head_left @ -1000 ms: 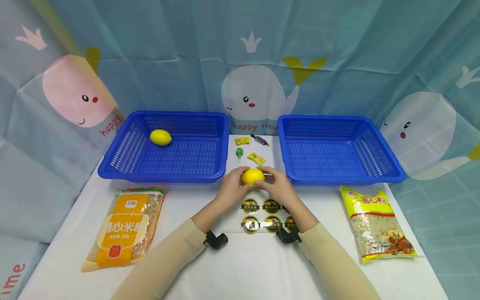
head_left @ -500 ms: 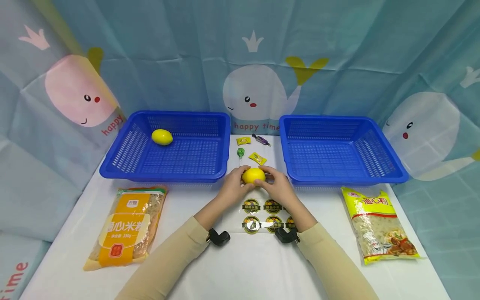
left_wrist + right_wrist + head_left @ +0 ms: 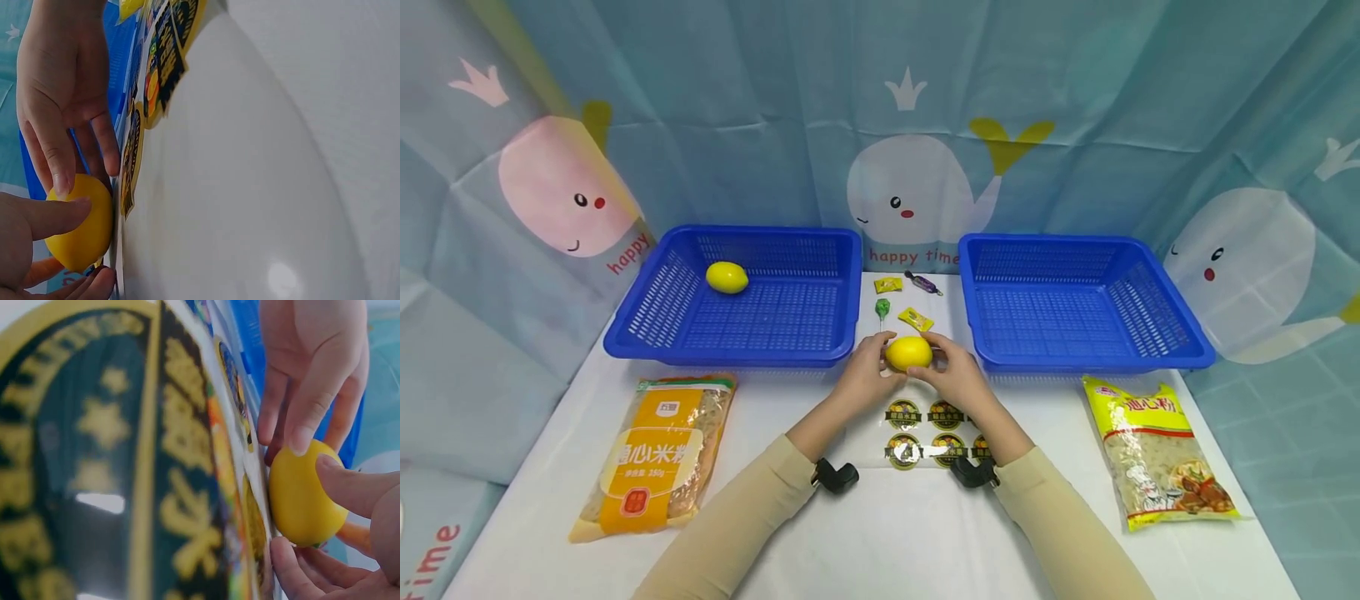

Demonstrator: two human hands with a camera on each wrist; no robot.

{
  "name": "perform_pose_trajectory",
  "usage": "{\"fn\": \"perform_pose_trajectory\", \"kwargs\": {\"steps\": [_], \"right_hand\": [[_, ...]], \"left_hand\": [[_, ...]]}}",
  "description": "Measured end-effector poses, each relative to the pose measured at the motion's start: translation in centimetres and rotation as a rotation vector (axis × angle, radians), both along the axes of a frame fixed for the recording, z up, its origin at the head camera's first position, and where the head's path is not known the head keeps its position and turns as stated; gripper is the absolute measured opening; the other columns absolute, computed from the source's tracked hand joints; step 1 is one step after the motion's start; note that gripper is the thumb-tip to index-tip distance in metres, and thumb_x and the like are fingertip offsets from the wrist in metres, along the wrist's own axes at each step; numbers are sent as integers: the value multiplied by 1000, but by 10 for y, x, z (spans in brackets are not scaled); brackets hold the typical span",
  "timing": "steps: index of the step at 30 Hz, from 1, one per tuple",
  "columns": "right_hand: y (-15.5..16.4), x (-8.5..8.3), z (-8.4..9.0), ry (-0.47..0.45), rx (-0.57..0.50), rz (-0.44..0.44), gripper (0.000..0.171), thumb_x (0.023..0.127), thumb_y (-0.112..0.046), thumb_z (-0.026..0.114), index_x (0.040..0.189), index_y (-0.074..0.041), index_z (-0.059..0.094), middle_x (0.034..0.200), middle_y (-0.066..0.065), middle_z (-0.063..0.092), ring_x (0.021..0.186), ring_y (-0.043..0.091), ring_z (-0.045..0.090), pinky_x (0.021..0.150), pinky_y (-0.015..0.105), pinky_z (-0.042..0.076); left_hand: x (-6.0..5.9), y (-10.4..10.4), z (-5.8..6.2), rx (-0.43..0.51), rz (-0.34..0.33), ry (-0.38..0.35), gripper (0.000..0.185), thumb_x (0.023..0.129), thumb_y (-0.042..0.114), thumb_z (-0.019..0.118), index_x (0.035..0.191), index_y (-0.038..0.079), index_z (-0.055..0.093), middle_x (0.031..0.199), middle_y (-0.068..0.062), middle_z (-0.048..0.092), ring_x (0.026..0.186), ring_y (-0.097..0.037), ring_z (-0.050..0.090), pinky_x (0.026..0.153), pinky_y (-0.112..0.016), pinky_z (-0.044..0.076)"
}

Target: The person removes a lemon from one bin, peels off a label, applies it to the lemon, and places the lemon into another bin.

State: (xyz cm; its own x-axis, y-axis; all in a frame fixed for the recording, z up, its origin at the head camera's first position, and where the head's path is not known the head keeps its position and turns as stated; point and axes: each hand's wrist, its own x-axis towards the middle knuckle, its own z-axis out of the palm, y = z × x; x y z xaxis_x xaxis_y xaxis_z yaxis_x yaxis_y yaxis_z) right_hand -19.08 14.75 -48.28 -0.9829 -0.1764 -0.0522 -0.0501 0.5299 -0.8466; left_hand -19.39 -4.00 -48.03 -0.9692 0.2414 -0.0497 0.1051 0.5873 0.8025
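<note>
Between both hands, low over the back of a clear sticker sheet, is a yellow lemon. My left hand holds its left end, the thumb laid across the near side in the left wrist view. From the right, my right hand grips the other end, with its thumb on the near face and fingers behind. The lemon is at or very near the sheet's surface in the right wrist view. Round black and gold stickers lie in front of the hands. Part of the sheet is hidden under the right forearm.
A blue basket with another lemon stands at the back left, a second blue basket at the back right. Between them lie yellow candies, a purple candy and a green lollipop. Noodle bags flank the arms.
The head view has shifted slightly. Both hands stay round the lemon in nearly the same place, with only a slight shift of the fingers on it.
</note>
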Motion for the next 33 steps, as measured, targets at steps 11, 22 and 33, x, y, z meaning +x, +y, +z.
{"fn": "perform_pose_trajectory", "kwargs": {"steps": [11,22,33], "right_hand": [[1,11,5,17,30,-27,78,88,-26,80,154,-14,40,152,18,47,131,37,56,96,45,56],[3,46,12,136,143,-51,75,87,-25,82,150,-10,45,139,18,56,121,35,61,90,41,59],[6,52,6,101,528,100,45,75,-46,87,104,-15,71,91,-3,60,91,18,53,86,42,44]], "left_hand": [[15,-3,7,-28,-5,30,96,83,15,84,159,13,26,149,-20,44,119,-32,61,99,-40,55],[64,-28,13,-154,-59,147,76,82,20,84,148,7,47,144,-16,54,131,-35,54,112,-51,43],[88,-51,10,-159,7,123,72,82,20,84,145,10,51,146,-14,54,138,-36,47,116,-53,37]]}}
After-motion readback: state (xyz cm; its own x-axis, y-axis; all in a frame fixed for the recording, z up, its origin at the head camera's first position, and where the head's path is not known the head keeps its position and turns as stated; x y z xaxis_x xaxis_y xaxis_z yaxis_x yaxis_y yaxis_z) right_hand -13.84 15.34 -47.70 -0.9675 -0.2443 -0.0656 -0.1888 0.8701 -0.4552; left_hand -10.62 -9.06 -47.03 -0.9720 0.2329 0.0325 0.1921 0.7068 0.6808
